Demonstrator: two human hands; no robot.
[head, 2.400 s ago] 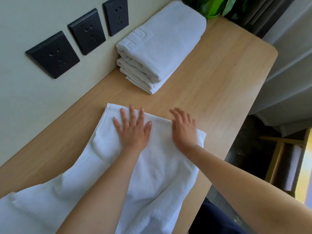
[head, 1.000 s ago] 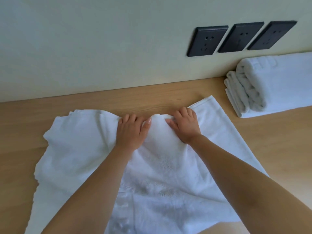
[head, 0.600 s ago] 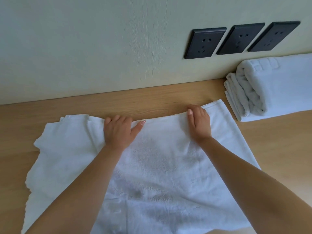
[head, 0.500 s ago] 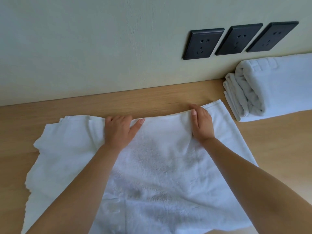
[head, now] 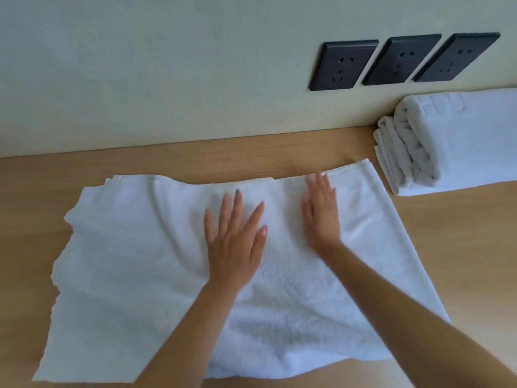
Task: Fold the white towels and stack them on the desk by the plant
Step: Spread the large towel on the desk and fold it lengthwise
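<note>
A white towel point(head: 126, 261) lies spread across the wooden desk point(head: 453, 247), its far edge running parallel to the wall. My left hand point(head: 235, 242) lies flat on the towel's middle with fingers straight and spread. Just to the right, my right hand point(head: 321, 217) rests flat on the towel near its far edge, fingers straight. A stack of folded white towels point(head: 461, 141) sits against the wall at the far right. The plant is out of view.
Three black wall sockets point(head: 402, 61) are set in the pale wall above the stack. Bare desk shows left of the towel, along the wall, and to the right below the folded stack.
Both hands have let go of the towel's far edge and now lie flat on it, the left hand moved nearer the middle. The far edge lies straighter.
</note>
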